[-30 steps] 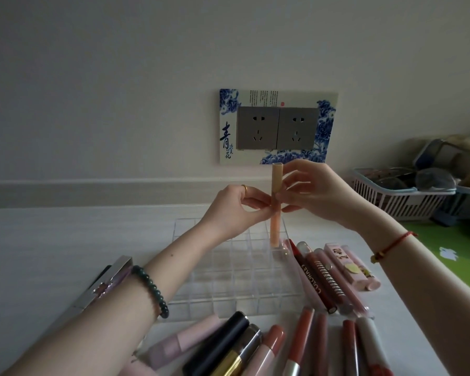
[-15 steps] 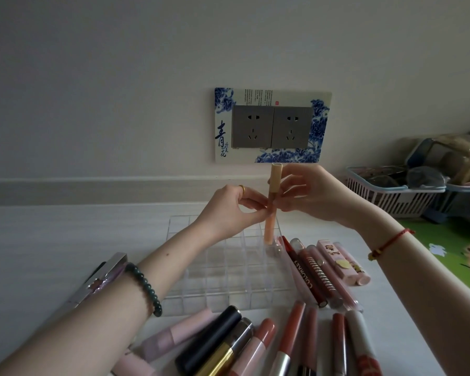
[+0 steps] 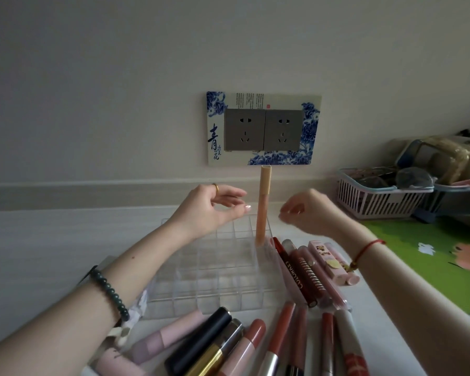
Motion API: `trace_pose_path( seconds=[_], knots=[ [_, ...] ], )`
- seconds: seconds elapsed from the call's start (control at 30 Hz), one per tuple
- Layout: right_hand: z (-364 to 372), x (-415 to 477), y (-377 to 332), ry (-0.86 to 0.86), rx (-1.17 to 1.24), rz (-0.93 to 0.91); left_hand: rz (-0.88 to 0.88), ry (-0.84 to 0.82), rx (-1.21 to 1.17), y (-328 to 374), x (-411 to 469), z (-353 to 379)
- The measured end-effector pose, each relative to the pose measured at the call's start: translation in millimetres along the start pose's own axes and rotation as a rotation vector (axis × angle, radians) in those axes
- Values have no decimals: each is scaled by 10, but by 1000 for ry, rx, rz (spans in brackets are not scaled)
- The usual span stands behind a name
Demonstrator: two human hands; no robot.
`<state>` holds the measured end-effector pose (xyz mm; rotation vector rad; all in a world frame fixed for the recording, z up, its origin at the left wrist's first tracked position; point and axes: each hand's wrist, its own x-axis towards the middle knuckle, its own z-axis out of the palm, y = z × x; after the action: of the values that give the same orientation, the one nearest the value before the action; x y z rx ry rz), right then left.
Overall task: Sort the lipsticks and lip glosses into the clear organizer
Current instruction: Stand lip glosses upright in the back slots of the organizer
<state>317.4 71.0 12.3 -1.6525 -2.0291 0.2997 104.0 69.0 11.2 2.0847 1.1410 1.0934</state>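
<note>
Just beyond white table (image 3: 52, 240), blue-flowered outlet plate (image 3: 263, 128); left hand (image 3: 212, 207), right hand (image 3: 307, 210) loose, empty.

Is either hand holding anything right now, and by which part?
Nothing is held. Left hand and right hand are both off the peach tube, standing upright in the clear organizer.

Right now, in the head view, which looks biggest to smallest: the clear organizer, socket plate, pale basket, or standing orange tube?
1. clear organizer
2. socket plate
3. pale basket
4. orange tube
The organizer sits nearest the camera, so true sizes are unsure.
</note>
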Motion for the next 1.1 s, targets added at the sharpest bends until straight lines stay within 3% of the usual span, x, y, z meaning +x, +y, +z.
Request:
trace_pose_path(
  seconds=[0.23,0.5,0.77,1.1],
  knots=[
    [355,38,135,-91,-167,160,-33,46,-54,-104,-48,-149],
    [390,71,125,-88,-293,221,-53,86,-112,-91,-91,-206],
    [-194,-13,-57,-67,183,144,-32,119,-193,-63,-162,-278],
    [-863,-393,-531,117,489,-118,74,36,-213,179,-221,-226]
  ],
)
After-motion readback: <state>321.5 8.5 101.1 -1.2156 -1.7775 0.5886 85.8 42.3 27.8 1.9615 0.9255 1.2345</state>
